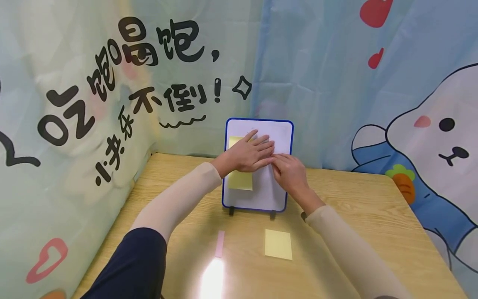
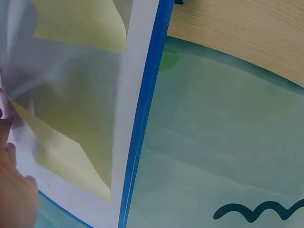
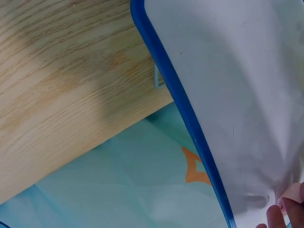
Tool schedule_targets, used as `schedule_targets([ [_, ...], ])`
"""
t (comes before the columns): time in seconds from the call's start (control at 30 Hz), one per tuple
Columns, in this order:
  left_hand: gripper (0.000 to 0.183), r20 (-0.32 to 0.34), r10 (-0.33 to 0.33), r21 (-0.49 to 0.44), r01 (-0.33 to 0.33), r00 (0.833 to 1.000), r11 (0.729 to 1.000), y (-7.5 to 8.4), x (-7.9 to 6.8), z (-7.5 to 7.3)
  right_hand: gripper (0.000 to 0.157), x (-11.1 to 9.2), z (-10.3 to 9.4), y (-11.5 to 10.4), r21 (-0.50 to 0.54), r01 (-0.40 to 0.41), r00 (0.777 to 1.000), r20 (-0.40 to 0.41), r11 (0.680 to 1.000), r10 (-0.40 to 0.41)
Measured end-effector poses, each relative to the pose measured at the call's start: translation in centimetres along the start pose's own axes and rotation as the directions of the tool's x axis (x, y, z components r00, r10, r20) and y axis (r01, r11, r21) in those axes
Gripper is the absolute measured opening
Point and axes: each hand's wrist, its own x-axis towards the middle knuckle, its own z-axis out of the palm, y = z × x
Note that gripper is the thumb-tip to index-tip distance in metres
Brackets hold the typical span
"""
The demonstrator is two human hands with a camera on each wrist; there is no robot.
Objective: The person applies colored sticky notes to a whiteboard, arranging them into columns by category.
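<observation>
A whiteboard (image 1: 261,198) with a blue frame stands upright on the table. An upper yellow sticky note (image 1: 234,141) and a lower yellow sticky note (image 1: 240,181) are on its left half. The upper sticky note (image 2: 71,159) has a loose edge standing off the board in the left wrist view. My left hand (image 1: 252,153) lies across the board's middle, fingers straight, partly covering the notes. Beside it, my right hand (image 1: 290,172) has curled fingers, its fingertips meeting the left hand's. A small pale pink strip (image 3: 291,193) appears pinched there, mostly cut off by the view.
On the table (image 1: 336,232) before the board lie a pink strip (image 1: 220,244) and a yellow sticky note (image 1: 278,244). Black feet (image 1: 231,211) support the board. A printed curtain (image 1: 310,83) hangs close behind it and along the left side.
</observation>
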Motion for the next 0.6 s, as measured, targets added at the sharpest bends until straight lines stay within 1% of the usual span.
schedule_targets([
  [0.2,0.064,0.026,-0.007,-0.024,0.007,1.000,1.000,0.27,-0.27,0.34,0.024,-0.05,-0.02,0.02,0.000,0.018,1.000,-0.014,1.000,-0.018],
  [0.37,0.064,0.046,-0.003,-0.048,0.005,0.999,0.999,0.49,-0.43,0.74,0.024,-0.09,-0.23,-0.01,-0.002,0.019,1.000,0.008,1.000,-0.019],
  [0.5,0.065,0.040,0.005,-0.040,-0.003,0.999,0.999,0.57,-0.46,1.01,0.024,-0.29,-0.25,-0.02,0.009,0.025,1.000,0.007,1.000,-0.025],
  [0.6,0.065,0.020,0.013,-0.026,-0.012,1.000,1.000,0.49,-0.48,0.99,0.025,-0.43,-0.18,-0.03,0.026,0.031,0.999,-0.009,0.999,-0.030],
])
